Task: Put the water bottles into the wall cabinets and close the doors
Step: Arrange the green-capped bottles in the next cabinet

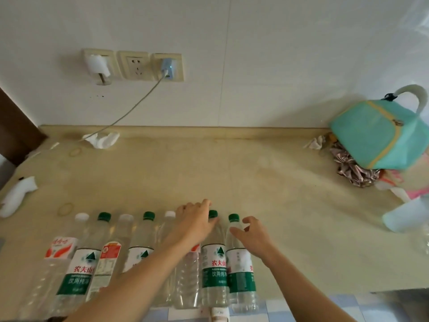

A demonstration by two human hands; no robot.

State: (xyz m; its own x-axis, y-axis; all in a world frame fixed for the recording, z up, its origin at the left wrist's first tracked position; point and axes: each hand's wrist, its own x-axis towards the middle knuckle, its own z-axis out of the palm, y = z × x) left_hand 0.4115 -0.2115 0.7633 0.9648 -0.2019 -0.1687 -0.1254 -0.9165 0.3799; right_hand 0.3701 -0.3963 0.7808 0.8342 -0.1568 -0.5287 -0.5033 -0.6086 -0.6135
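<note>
Several water bottles stand in a row along the front edge of the beige counter (209, 163), some with green caps and green labels, some with white caps and red labels. My left hand (195, 221) lies over the top of a clear red-labelled bottle (188, 277), fingers curled down around its hidden cap, thumb against the neck of the neighbouring green-capped bottle (213, 259). My right hand (253, 235) is spread at the neck of the rightmost green-capped bottle (241, 273), thumb and fingers apart around it. No wall cabinet is in view.
A turquoise bag (380, 133) sits at the back right on crumpled wrappers (352, 168). A translucent cup (404, 217) stands at the right edge. Wall sockets (134, 65) hold a charger whose cable drops to tissue (102, 139). A white object (17, 198) lies far left.
</note>
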